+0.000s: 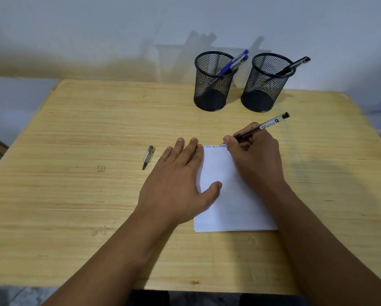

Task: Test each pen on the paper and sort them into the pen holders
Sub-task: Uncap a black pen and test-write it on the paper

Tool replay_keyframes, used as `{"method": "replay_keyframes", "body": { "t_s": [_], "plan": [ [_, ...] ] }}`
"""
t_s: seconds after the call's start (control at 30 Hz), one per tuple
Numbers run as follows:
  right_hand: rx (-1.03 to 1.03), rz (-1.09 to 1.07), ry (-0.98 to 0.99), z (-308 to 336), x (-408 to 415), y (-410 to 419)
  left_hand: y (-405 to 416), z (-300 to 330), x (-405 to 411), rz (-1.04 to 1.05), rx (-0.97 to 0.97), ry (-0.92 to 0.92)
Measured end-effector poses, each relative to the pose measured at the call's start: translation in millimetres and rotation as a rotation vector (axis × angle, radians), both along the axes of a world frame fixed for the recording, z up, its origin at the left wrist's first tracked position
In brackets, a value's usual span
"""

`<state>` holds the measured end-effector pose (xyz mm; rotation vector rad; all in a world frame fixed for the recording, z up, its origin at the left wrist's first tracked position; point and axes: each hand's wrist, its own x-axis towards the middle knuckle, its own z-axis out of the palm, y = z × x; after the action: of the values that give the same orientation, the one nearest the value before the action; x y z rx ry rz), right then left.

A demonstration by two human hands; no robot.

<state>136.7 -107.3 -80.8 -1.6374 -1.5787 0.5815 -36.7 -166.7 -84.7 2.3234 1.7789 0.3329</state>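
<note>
Now the right hand (254, 155) grips the black pen (260, 129), writing; the left hand (180, 175) lies flat, fingers straight, pinning the paper (227, 206), which could skid if that hand lifts

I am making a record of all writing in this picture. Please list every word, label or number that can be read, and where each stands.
Pen in the right hand: white label with dark print, too small to read.
Paper, top edge: a handwritten line, too blurred to read.
Table: a small dark scribble, not legible.
Pen cap, two mesh holders: no text visible.
</note>
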Motion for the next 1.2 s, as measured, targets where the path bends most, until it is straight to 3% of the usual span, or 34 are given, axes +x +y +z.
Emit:
{"method": "replay_keyframes", "body": {
  "t_s": [1.2],
  "plan": [
    [-0.042,-0.048,-0.026,9,-4,-4,0,1,0,0.0,0.007,-0.011]
  ]
}}
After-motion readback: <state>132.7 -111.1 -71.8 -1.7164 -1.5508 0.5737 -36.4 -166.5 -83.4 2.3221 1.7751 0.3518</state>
